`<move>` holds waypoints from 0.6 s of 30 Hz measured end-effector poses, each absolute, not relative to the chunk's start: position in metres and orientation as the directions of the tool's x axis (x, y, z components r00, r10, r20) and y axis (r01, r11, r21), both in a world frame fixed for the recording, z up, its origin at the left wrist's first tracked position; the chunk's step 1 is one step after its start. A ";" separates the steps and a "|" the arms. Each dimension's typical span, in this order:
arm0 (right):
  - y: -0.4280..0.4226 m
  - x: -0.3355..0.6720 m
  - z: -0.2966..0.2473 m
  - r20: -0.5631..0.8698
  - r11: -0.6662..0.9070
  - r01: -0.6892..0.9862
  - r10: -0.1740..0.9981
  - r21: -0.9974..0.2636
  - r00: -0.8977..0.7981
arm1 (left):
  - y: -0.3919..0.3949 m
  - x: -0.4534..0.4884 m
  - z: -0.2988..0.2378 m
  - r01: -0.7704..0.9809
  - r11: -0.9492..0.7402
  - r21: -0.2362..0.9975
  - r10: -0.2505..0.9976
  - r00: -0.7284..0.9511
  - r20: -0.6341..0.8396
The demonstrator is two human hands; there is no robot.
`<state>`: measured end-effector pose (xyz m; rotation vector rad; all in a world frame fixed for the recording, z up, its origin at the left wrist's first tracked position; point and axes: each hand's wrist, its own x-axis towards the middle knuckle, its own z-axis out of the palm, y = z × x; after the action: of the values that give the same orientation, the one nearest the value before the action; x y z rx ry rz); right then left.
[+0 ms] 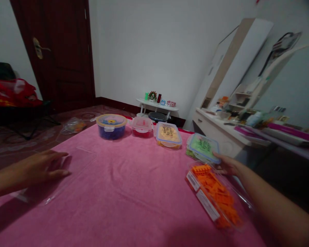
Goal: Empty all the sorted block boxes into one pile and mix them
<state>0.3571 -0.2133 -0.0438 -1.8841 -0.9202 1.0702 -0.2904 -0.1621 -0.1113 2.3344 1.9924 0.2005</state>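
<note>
My left hand lies flat with fingers stretched out on a clear plastic lid at the left edge of the pink cloth. My right hand rests at the table's right edge between two containers. Its fingers touch the green-filled box with a blue-rimmed lid. Just below it lies an open clear box of orange bricks, tilted along the edge. How far the right fingers curl is partly hidden.
Along the far edge stand a round tub of blue pieces, a small box of red pieces and a box of yellow pieces. A white dresser stands right; a dark door far left.
</note>
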 end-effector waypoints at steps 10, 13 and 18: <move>-0.209 0.386 -0.048 -0.445 -0.487 0.128 0.858 -0.864 0.258 | -0.145 -0.300 -0.128 0.979 -0.182 0.087 0.982 0.177 0.063; -0.208 0.380 -0.050 -0.411 -0.494 0.203 0.844 -0.845 0.343 | -0.148 -0.299 -0.128 0.985 -0.155 0.071 0.986 0.149 0.073; -0.199 0.372 -0.053 -0.185 -0.441 0.505 0.859 -0.742 0.477 | -0.154 -0.292 -0.120 0.983 -0.166 0.078 0.984 0.161 0.070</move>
<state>0.3722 -0.1991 -0.0525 -2.1107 -1.1242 0.7449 -0.2923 -0.1540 -0.1204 2.3825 2.0189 0.1625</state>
